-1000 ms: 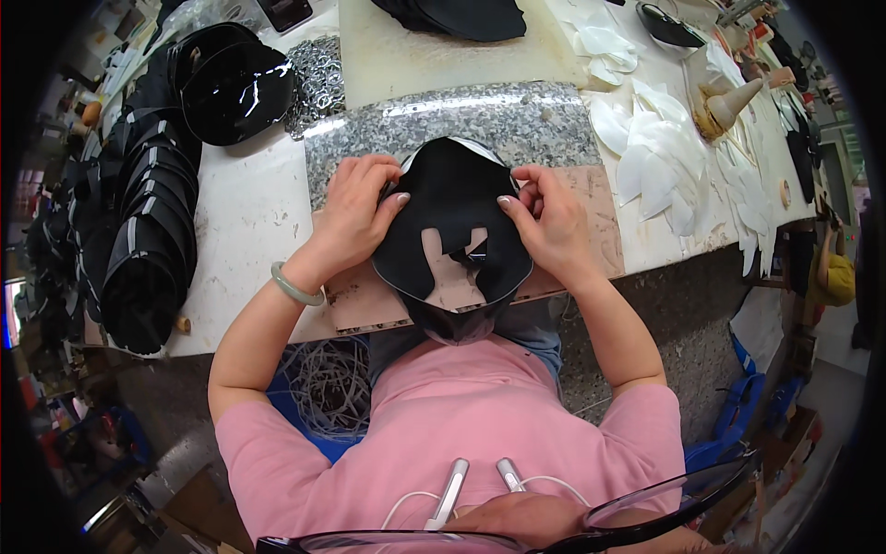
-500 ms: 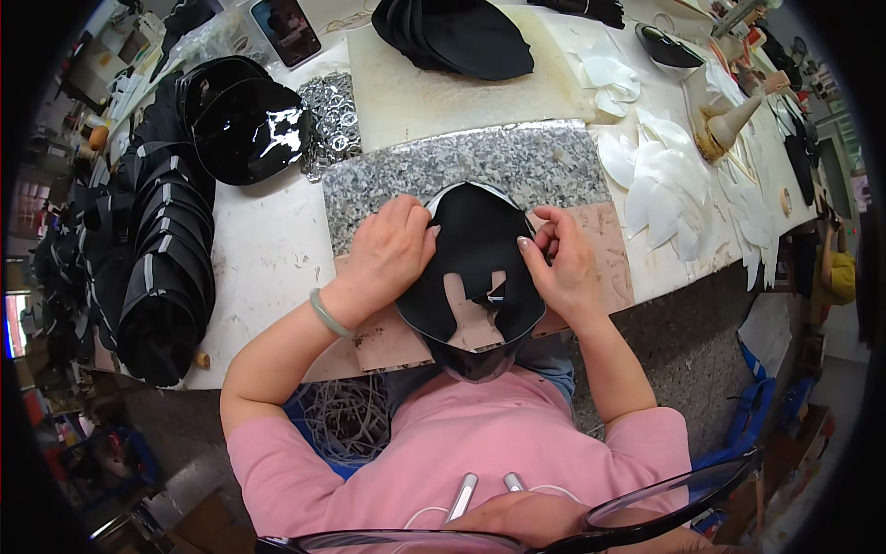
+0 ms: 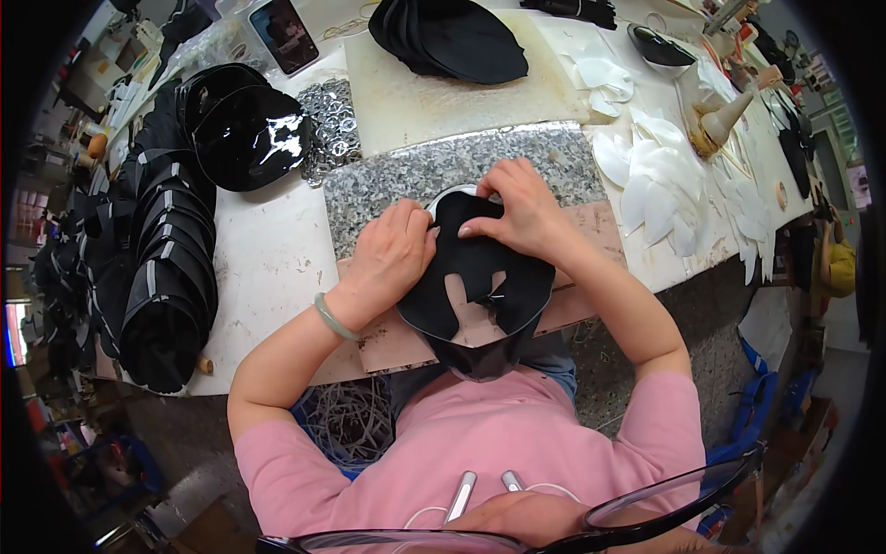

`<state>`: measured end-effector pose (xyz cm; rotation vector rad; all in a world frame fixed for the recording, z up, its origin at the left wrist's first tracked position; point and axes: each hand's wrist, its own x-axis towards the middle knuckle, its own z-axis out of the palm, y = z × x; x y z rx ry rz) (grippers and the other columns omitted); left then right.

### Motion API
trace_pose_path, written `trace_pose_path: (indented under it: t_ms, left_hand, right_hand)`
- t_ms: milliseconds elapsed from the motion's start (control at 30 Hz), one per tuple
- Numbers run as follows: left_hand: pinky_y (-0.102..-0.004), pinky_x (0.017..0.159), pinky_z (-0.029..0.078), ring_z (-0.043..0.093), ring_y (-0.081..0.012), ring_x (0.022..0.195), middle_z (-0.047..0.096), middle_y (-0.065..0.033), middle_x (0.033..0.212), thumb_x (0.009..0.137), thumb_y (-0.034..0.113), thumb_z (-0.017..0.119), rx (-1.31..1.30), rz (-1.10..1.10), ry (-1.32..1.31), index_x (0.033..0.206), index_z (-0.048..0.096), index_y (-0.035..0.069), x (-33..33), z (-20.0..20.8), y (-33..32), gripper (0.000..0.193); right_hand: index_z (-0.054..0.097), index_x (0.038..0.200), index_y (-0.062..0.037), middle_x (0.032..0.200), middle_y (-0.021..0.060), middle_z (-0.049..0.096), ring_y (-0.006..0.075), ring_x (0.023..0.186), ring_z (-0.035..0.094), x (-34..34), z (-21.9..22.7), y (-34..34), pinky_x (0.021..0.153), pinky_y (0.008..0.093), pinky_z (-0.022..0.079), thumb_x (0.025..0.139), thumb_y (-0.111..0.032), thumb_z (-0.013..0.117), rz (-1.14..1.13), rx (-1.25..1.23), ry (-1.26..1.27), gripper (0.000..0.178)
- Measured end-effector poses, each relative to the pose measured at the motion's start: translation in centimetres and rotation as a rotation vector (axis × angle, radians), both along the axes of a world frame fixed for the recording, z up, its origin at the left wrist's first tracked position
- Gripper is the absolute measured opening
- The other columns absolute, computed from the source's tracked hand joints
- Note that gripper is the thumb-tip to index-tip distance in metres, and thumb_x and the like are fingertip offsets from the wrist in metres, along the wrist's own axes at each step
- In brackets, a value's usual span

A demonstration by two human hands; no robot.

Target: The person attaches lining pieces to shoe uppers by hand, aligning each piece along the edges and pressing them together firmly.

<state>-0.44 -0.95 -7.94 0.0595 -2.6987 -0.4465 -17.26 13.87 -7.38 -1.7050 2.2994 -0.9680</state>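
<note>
A black piece that looks like a shoe upper (image 3: 480, 235) lies on the near board, dark fabric side up, its cut-outs and a narrow strap toward me. Its glossy black near end (image 3: 473, 358) hangs past the table edge at my lap. My left hand (image 3: 392, 245) grips its left edge, thumb on the fabric and fingers outside. At the far end, my right hand (image 3: 521, 208) is closed on the rim with thumb and fingers. A white stiffener-like piece (image 3: 450, 196) shows along that far rim between the hands.
A speckled stone slab (image 3: 388, 189) lies beyond the pinkish board (image 3: 600, 231). Left stand nested black pieces (image 3: 161, 277), glossy black pieces (image 3: 249, 138) and metal rings (image 3: 330, 120). White leaf-shaped pieces (image 3: 660, 189) and a glue-stained cone (image 3: 720, 125) are right. Black ovals (image 3: 471, 42) lie at the back.
My right hand has moved left and farther away, from the right edge of the upper to its far rim. My left hand keeps its place on the left edge.
</note>
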Motion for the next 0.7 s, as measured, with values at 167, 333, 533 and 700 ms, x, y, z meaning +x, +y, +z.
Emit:
trace_pose_path:
  t_ms: [167, 333, 533, 700]
  left_hand:
    - [-0.0370, 0.062, 0.047, 0.057, -0.0272, 0.076, 0.053, -0.0106, 0.087, 0.080, 0.008, 0.064, 0.002, 0.014, 0.026, 0.089, 0.051, 0.003, 0.0, -0.3, 0.1, 0.017]
    - [-0.0371, 0.072, 0.047, 0.058, -0.0285, 0.089, 0.057, -0.0113, 0.097, 0.081, 0.007, 0.063, 0.027, 0.018, 0.023, 0.101, 0.054, 0.003, 0.3, 0.1, 0.3, 0.023]
    - [-0.0555, 0.109, 0.014, 0.042, -0.0186, 0.131, 0.049, -0.0036, 0.137, 0.090, 0.026, 0.055, -0.247, -0.486, -0.180, 0.130, 0.049, 0.009, 1.5, 0.1, -0.1, 0.044]
    - [-0.0598, 0.111, 0.000, 0.026, -0.0180, 0.140, 0.036, -0.0019, 0.147, 0.095, 0.049, 0.036, -0.174, -0.509, -0.407, 0.142, 0.037, 0.019, 0.5, 0.7, -1.6, 0.056]
  right_hand:
    - [0.054, 0.072, -0.0048, 0.076, 0.0077, 0.055, 0.0268, 0.076, 0.052, 0.3, -1.3, -0.5, 0.068, 0.0367, 0.043, 0.066, -0.023, 0.081, -0.072, -0.099, -0.045, 0.033]
    - [0.054, 0.075, -0.0042, 0.075, 0.0085, 0.055, 0.0276, 0.074, 0.052, 1.0, -1.6, -0.7, 0.066, 0.0379, 0.042, 0.070, -0.019, 0.078, -0.142, -0.184, 0.017, 0.029]
    - [0.055, 0.077, -0.0056, 0.078, 0.0074, 0.055, 0.0293, 0.078, 0.052, 1.1, -2.3, -0.7, 0.071, 0.0393, 0.042, 0.072, -0.017, 0.075, -0.182, -0.208, 0.035, 0.023]
    - [0.054, 0.080, -0.0050, 0.082, 0.0087, 0.054, 0.0285, 0.081, 0.051, 1.1, -2.3, -0.7, 0.072, 0.0386, 0.041, 0.078, -0.017, 0.070, -0.208, -0.214, 0.180, 0.020]
